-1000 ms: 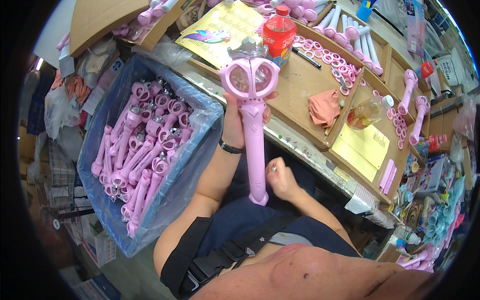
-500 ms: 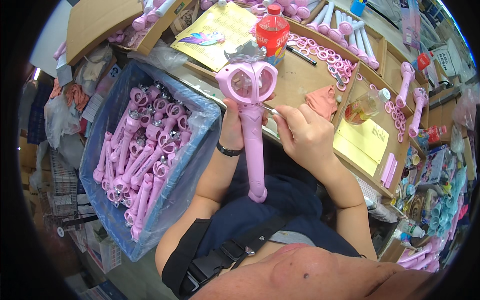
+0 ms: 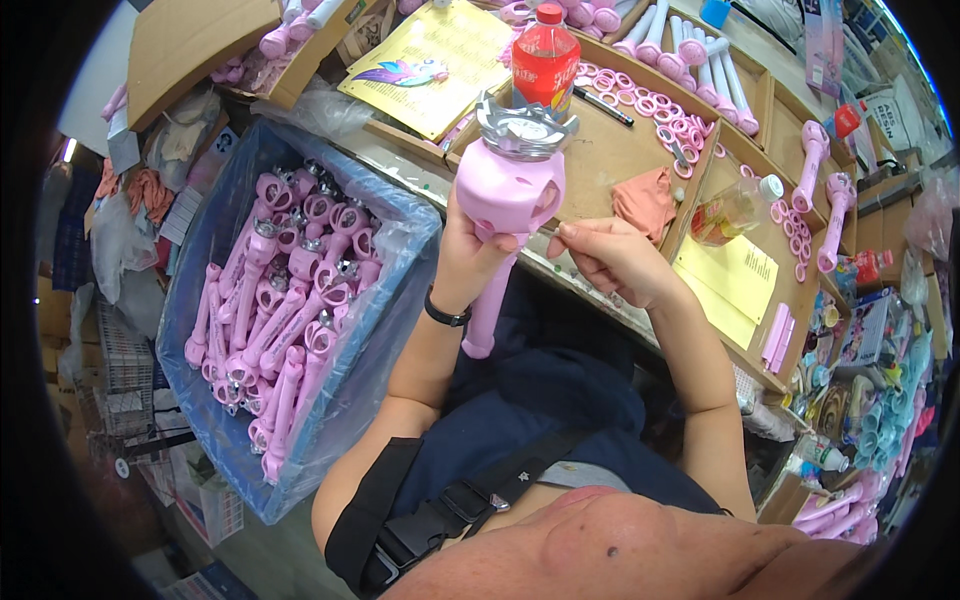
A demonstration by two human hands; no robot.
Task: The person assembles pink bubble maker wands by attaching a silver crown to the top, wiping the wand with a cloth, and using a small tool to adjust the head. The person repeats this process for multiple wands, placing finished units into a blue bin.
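One pink wand (image 3: 508,185) was found in the left hand (image 3: 470,255), in front of the person's body and near the edge of the tabletop (image 3: 610,300). The left grip was closed around the wand just below its rounded head. The silver crown (image 3: 520,133) stood at the upper end; the shaft slanted down toward the dark blue clothing (image 3: 540,400). A black wristband (image 3: 447,308) was worn on the left wrist.

The right hand (image 3: 618,262) was raised just beside the wand's head, to its right. The right grip was narrow, with thumb and fingers drawn together; whether it held a small item could not be told.

To the left stood a bin with a blue liner (image 3: 398,275), which contained many pink wands with silver crowns, heaped at differing angles. On the tabletop, shallow cardboard trays (image 3: 590,165) were noted. In and around them were a red-labelled bottle (image 3: 546,58) behind the crown, a black marker (image 3: 605,108), loose pink rings (image 3: 682,125), a crumpled orange cloth (image 3: 643,203), a white-capped bottle (image 3: 722,217) and a yellow sheet (image 3: 735,300). A second yellow sheet, bearing a coloured wing-like figure (image 3: 405,73), was located left of the red-labelled bottle.
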